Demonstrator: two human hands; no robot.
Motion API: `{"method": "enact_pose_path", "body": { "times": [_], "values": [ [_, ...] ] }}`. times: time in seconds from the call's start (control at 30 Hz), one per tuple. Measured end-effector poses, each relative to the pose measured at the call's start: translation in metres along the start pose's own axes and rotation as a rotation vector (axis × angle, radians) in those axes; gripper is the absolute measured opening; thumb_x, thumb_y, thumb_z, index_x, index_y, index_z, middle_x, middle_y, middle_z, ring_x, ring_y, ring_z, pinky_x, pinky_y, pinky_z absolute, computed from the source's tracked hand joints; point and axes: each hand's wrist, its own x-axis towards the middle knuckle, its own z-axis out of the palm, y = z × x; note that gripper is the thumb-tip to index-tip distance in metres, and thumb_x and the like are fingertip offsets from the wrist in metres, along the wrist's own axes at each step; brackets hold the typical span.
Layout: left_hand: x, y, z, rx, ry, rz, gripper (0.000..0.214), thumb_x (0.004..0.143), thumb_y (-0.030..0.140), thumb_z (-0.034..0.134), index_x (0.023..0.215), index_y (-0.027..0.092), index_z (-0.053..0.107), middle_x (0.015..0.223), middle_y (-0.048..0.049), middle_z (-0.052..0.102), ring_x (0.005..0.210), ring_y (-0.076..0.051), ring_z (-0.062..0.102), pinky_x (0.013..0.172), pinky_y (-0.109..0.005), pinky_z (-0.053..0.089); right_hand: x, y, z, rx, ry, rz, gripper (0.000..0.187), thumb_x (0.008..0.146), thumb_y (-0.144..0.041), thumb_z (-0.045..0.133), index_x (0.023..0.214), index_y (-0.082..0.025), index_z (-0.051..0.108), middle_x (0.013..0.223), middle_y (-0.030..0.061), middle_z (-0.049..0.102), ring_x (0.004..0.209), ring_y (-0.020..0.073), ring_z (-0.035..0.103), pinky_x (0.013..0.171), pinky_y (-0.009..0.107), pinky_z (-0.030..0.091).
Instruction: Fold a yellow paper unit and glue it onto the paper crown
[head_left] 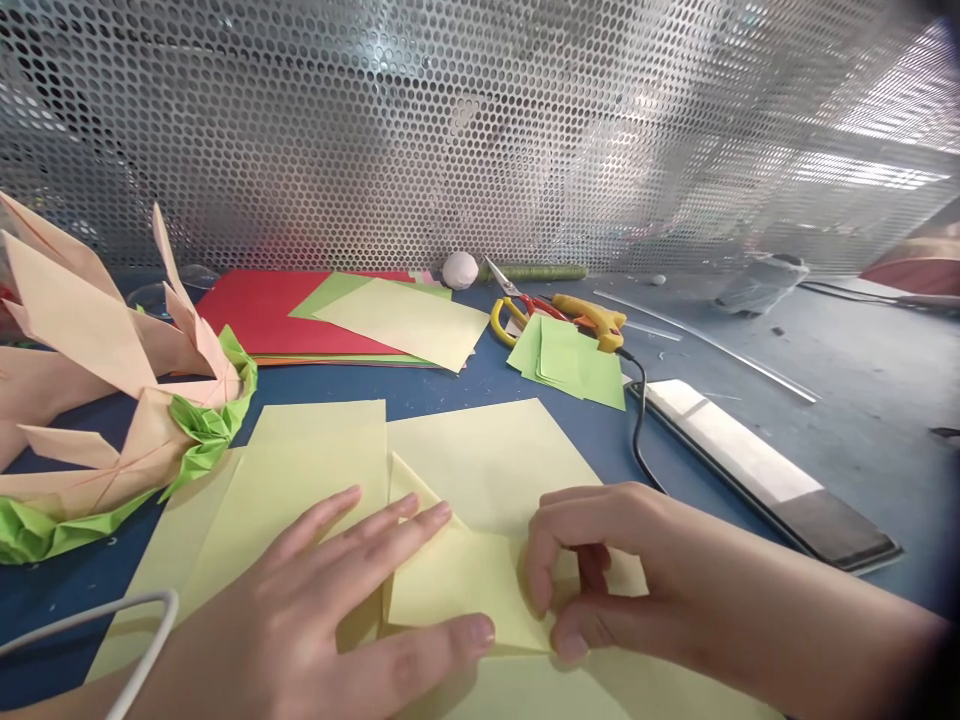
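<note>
A pale yellow sheet of paper (465, 585) with a folded flap lies on other yellow sheets (315, 450) in front of me. My left hand (330, 590) rests on it with fingers spread, the fingertips over the flap's edge and the thumb near the lower edge. At the sheet's right corner, the thumb and index finger of my right hand (600, 570) pinch the paper, and that corner looks slightly raised. Behind the hands, another yellow sheet (495, 450) lies flat. My right palm and some fingertips are hidden.
Pink-and-green folded paper work (150, 400) stands at left. Behind are red sheets (270, 310), scissors (510, 300), a yellow glue gun (596, 320), green paper squares (570, 360) and a white ball (460, 269). A phone (765, 470) lies right; a white cable (150, 640) crosses lower left. Perforated metal (375, 130) bounds the back.
</note>
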Motion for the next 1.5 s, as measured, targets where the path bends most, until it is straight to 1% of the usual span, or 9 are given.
{"method": "enact_pose_path", "body": {
  "times": [0.07, 0.2, 0.5, 0.77, 0.9, 1.07, 1.2, 1.4, 1.5],
  "values": [
    [0.000, 0.001, 0.003, 0.017, 0.045, -0.006, 0.045, 0.100, 0.028, 0.031, 0.139, 0.045, 0.048, 0.155, -0.0024, 0.044, 0.145, -0.016, 0.035, 0.119, -0.042, 0.022, -0.001, 0.001, -0.003, -0.003, -0.034, -0.030, 0.007, 0.083, -0.018, 0.073, 0.081, -0.024, 0.070, 0.077, -0.0051, 0.069, 0.069, 0.0113, 0.057, 0.061, 0.019, 0.043],
    [0.002, 0.003, 0.006, -0.003, 0.094, -0.019, 0.038, 0.099, 0.019, 0.040, 0.122, 0.041, 0.060, 0.154, -0.0008, 0.046, 0.145, -0.016, 0.034, 0.120, -0.040, 0.020, -0.005, 0.003, -0.008, -0.025, -0.078, -0.106, 0.013, 0.088, -0.014, 0.066, 0.088, -0.025, 0.070, 0.085, -0.0052, 0.072, 0.074, 0.0105, 0.060, 0.065, 0.018, 0.045],
    [0.001, -0.003, 0.007, 0.027, 0.134, 0.038, 0.043, 0.095, 0.016, 0.053, 0.129, 0.041, 0.058, 0.158, 0.0000, 0.042, 0.143, -0.018, 0.041, 0.119, -0.040, 0.025, -0.005, 0.006, -0.007, -0.035, -0.087, -0.070, 0.019, 0.085, -0.010, 0.065, 0.091, -0.027, 0.072, 0.084, -0.0055, 0.071, 0.074, 0.0106, 0.059, 0.066, 0.018, 0.045],
    [0.001, -0.002, -0.007, -0.093, -0.049, -0.014, 0.035, 0.097, 0.029, 0.046, 0.128, 0.039, 0.059, 0.152, -0.0038, 0.050, 0.140, -0.024, 0.045, 0.115, -0.051, 0.034, -0.006, 0.005, -0.002, -0.085, -0.007, -0.126, 0.011, 0.087, -0.017, 0.065, 0.088, -0.025, 0.072, 0.082, -0.0034, 0.070, 0.071, 0.0118, 0.059, 0.064, 0.020, 0.047],
    [0.000, -0.004, -0.008, -0.123, -0.059, -0.012, 0.037, 0.097, 0.032, 0.049, 0.131, 0.041, 0.057, 0.149, -0.0038, 0.054, 0.138, -0.027, 0.047, 0.115, -0.053, 0.033, -0.006, 0.005, 0.002, -0.106, 0.035, -0.200, 0.021, 0.088, -0.010, 0.059, 0.088, -0.027, 0.071, 0.083, -0.0040, 0.070, 0.073, 0.0111, 0.062, 0.066, 0.019, 0.049],
    [0.005, -0.004, -0.012, -0.250, -0.098, -0.187, 0.032, 0.091, 0.028, 0.054, 0.113, 0.047, 0.066, 0.143, 0.0110, 0.059, 0.135, -0.020, 0.052, 0.114, -0.042, 0.038, -0.011, 0.000, 0.004, -0.152, 0.032, -0.247, 0.047, 0.086, -0.001, 0.052, 0.113, -0.037, 0.068, 0.098, -0.0063, 0.071, 0.080, 0.0113, 0.064, 0.073, 0.020, 0.050],
    [0.011, -0.002, -0.015, -0.303, -0.080, -0.269, 0.020, 0.093, 0.028, 0.051, 0.097, 0.040, 0.066, 0.143, 0.0146, 0.057, 0.137, -0.012, 0.047, 0.113, -0.028, 0.037, -0.014, -0.003, 0.006, -0.215, 0.018, -0.322, 0.062, 0.082, 0.007, 0.049, 0.121, -0.039, 0.065, 0.097, -0.0038, 0.065, 0.084, 0.0102, 0.064, 0.075, 0.018, 0.049],
    [0.016, -0.003, -0.017, -0.214, -0.144, -0.292, 0.021, 0.102, 0.039, 0.044, 0.110, 0.033, 0.063, 0.144, 0.0045, 0.058, 0.134, -0.017, 0.051, 0.111, -0.033, 0.042, -0.013, -0.003, 0.008, -0.320, 0.048, -0.444, 0.076, 0.078, 0.009, 0.052, 0.133, -0.043, 0.057, 0.128, 0.0024, 0.053, 0.106, 0.0144, 0.060, 0.078, 0.018, 0.052],
    [0.018, -0.005, -0.018, -0.176, -0.129, -0.296, 0.026, 0.101, 0.035, 0.047, 0.126, 0.034, 0.056, 0.142, 0.0045, 0.061, 0.131, -0.017, 0.054, 0.110, -0.031, 0.043, -0.012, -0.004, 0.011, -0.430, 0.051, -0.531, 0.064, 0.082, 0.004, 0.054, 0.131, -0.038, 0.061, 0.120, 0.0046, 0.061, 0.103, 0.0182, 0.062, 0.082, 0.024, 0.052]
  ]
}}
